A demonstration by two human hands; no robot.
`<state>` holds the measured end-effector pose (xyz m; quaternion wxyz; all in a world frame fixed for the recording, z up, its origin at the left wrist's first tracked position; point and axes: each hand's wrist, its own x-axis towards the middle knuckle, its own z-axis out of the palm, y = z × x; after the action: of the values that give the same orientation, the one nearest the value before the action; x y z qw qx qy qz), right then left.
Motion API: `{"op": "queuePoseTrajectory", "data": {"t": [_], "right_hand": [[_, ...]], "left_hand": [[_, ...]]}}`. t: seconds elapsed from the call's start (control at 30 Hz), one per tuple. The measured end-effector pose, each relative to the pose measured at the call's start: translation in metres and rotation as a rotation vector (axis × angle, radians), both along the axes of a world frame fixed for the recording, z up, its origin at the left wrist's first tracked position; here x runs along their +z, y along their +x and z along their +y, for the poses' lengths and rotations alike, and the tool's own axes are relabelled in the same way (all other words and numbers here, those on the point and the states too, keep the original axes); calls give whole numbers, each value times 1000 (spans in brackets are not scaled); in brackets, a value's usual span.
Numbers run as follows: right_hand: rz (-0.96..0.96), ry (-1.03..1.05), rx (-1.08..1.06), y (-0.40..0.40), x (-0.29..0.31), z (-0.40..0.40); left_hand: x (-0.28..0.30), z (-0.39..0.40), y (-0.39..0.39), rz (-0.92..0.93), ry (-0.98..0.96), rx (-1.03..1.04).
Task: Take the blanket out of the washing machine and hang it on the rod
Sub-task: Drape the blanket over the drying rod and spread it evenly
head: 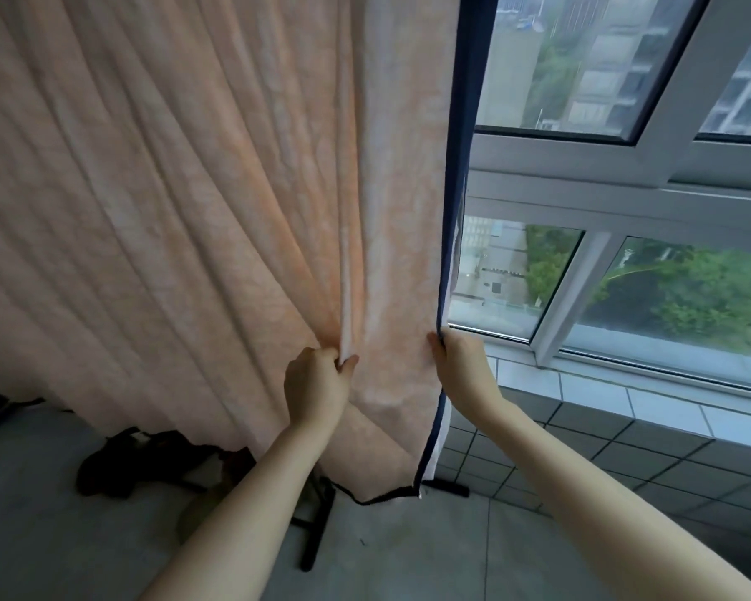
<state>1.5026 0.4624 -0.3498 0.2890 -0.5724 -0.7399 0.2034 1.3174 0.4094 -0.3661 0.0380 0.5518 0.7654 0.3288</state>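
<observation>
A large peach-pink blanket (170,188) with a dark blue border hangs down in front of me and fills the left and middle of the view. The rod above it is out of view. My left hand (317,383) is closed on a vertical fold of the blanket near its lower part. Pinching the blue-trimmed right edge, my right hand (460,357) sits at about the same height. The blanket's bottom hem hangs just above the floor. No washing machine is in sight.
A black stand foot (317,527) rests on the grey tiled floor under the blanket. A dark heap (131,466) lies on the floor at the left. A tiled sill (625,409) and white-framed windows (625,154) stand close at the right.
</observation>
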Motion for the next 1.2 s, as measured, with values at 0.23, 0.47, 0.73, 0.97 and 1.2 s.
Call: {"op": "queuePoseTrajectory", "data": {"t": [0.23,0.47,0.73,0.97,1.2], "right_hand": [[52,-155,-32,10,-15,-2],[235,-12,-53,8,21,-6],[395,372,-35,-30,68,-29],[99,348,-188,-77,78,-36],[-4,198,-412,-115,77,-34]], "left_hand": [[-19,-6,4,-97,-109,-15],[14,-5,-19,-247,44,-64],[56,-5,-67,-345,351,-1],[90,3,-132,-329,543,144],[100,20,-216,-326,398,255]]}}
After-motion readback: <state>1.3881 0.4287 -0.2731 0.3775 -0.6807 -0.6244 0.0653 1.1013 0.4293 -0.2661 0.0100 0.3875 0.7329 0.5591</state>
